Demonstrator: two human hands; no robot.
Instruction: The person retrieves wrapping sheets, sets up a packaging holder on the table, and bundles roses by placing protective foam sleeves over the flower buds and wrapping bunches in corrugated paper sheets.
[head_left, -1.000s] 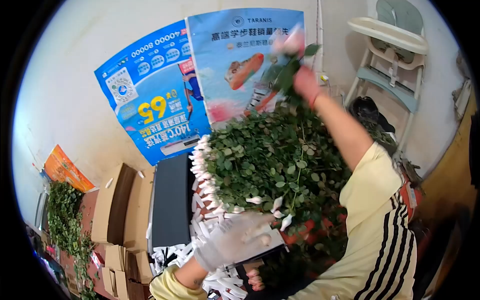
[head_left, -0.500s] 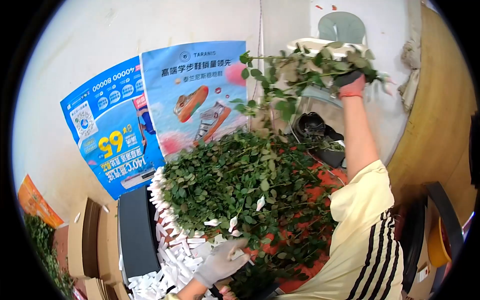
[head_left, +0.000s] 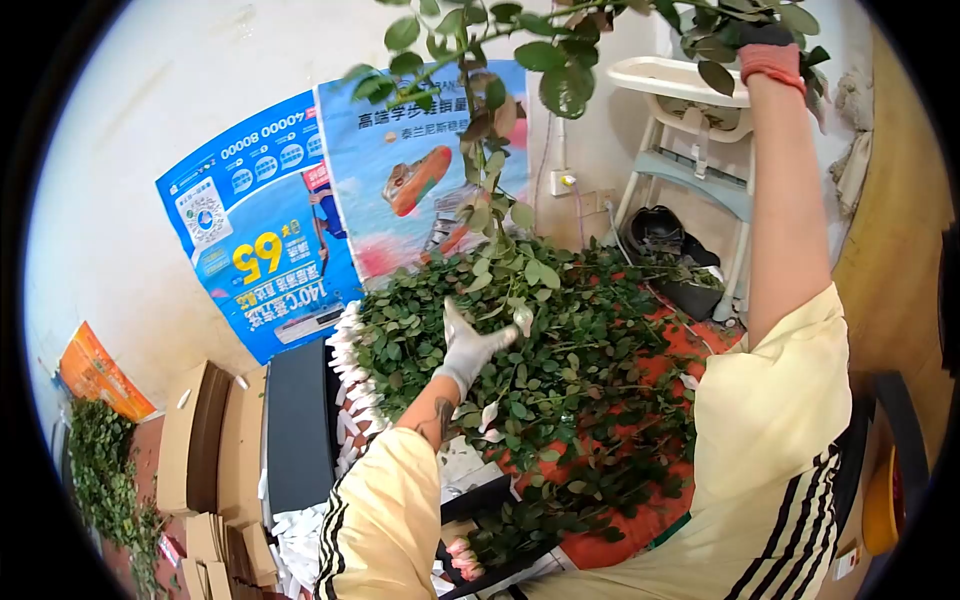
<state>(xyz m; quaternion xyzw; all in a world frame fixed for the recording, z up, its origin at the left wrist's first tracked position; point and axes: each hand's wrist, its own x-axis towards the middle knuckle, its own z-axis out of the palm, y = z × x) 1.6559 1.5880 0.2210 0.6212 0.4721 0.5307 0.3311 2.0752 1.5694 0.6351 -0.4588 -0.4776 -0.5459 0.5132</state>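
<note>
While leafy stems (head_left: 540,55) are held aloft, closed in right grip (head_left: 768,45), left grip (head_left: 470,352) is spread open over foliage pile (head_left: 600,350); lifting-out seemingly in hand, careful untangling called for.

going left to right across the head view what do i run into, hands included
Orange sheet → cardboard → dark panel → gloved left hand → wall socket → gloved right hand → yellow tub
</note>
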